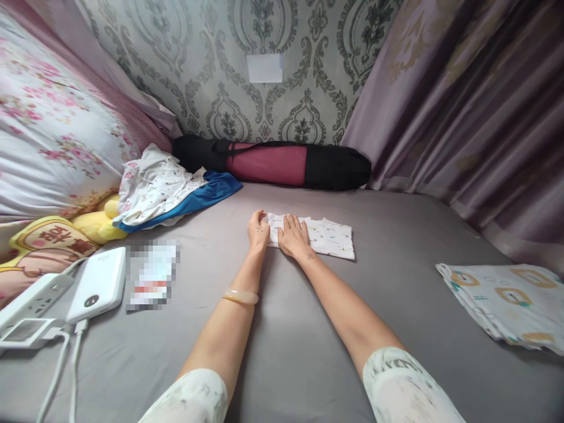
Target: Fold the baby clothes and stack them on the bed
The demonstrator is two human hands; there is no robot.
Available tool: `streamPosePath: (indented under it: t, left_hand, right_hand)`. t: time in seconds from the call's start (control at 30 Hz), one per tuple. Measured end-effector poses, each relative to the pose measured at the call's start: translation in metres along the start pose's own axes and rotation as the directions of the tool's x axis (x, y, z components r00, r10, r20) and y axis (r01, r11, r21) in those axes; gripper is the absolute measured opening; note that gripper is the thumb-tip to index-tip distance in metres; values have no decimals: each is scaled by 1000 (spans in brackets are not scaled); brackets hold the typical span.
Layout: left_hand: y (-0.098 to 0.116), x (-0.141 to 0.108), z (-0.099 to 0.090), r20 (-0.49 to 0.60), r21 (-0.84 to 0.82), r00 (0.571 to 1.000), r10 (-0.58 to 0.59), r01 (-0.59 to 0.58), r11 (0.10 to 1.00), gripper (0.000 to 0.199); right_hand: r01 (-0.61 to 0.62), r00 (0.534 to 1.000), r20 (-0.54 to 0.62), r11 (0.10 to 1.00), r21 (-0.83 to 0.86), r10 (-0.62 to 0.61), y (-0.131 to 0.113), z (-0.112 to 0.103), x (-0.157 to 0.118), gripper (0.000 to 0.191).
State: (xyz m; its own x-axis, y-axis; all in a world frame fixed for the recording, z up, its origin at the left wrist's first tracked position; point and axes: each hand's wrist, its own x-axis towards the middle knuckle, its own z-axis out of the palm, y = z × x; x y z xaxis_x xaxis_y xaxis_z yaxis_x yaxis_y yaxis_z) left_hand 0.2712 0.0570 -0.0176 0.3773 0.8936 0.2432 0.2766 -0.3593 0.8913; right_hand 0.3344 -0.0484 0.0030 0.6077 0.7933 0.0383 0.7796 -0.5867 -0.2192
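A small white printed piece of clothing (331,238), folded into a flat strip, lies on the grey bed sheet (291,335) in front of me. My left hand (258,230) is at its left end, fingers curled and closed on the edge; the fingertips are partly hidden. Flat on top of the cloth, close to that end, rests my right hand (294,235) with its fingers stretched out. The right part of the garment extends uncovered beyond my right hand.
At right lies a folded printed cloth (506,302). To the left are a power bank (99,282), a power strip (37,296), cables, a blurred packet (154,275) and piled clothes (163,188). A black-and-red long bag (268,164) lies along the wall.
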Motion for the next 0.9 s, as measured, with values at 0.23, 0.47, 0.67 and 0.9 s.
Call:
streamPosePath:
  t: [0.23, 0.47, 0.67, 0.9]
  left_hand:
    - [4, 1, -3, -32, -35, 999, -31, 30, 999, 45]
    - [4, 4, -4, -106, -85, 993, -43, 34, 996, 36]
    - [4, 1, -2, -113, -49, 994, -3, -2, 999, 35]
    - [12, -3, -4, -108, 29, 992, 68, -66, 997, 35]
  right_hand:
    - [34, 999, 7, 999, 10, -35, -12, -9, 1, 61]
    - [231, 966, 122, 973, 4, -230, -34, -5, 3, 65]
    - [228, 964, 131, 973, 29, -229, -34, -3, 4, 66]
    - [159, 987, -24, 984, 83, -157, -10, -26, -8, 56]
